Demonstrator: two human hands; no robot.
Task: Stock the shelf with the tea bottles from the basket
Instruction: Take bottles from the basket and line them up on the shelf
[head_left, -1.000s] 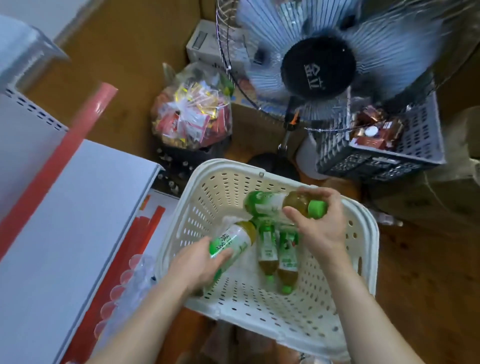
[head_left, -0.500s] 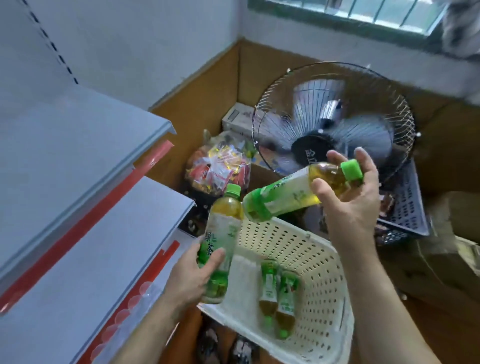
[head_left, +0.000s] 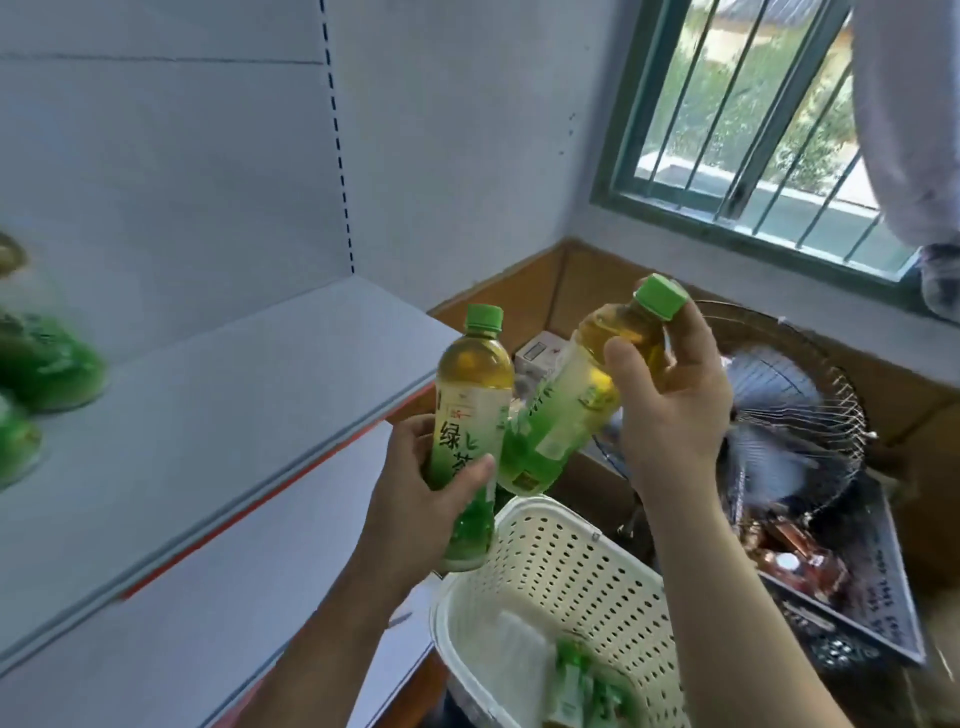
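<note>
My left hand (head_left: 415, 499) grips an upright green tea bottle (head_left: 470, 395) around its lower half. My right hand (head_left: 670, 405) holds a second tea bottle (head_left: 566, 415) near its neck, tilted with the green cap up and to the right. Both bottles hang above the white perforated basket (head_left: 566, 566), just off the right end of the grey shelf (head_left: 208, 395). More tea bottles (head_left: 582, 686) lie in the basket's bottom. Blurred green bottles (head_left: 41, 364) stand on the shelf at the far left.
A lower shelf board (head_left: 218, 597) with a red edge strip sits under the upper one. A wire-caged floor fan (head_left: 795, 415) stands behind my right hand, with a dark crate (head_left: 878, 587) of packets beside it. A barred window (head_left: 753, 114) is at the upper right.
Both hands have lifted their bottles out of the basket and up to shelf height. My view has swung upward from the basket to the shelf and window.
</note>
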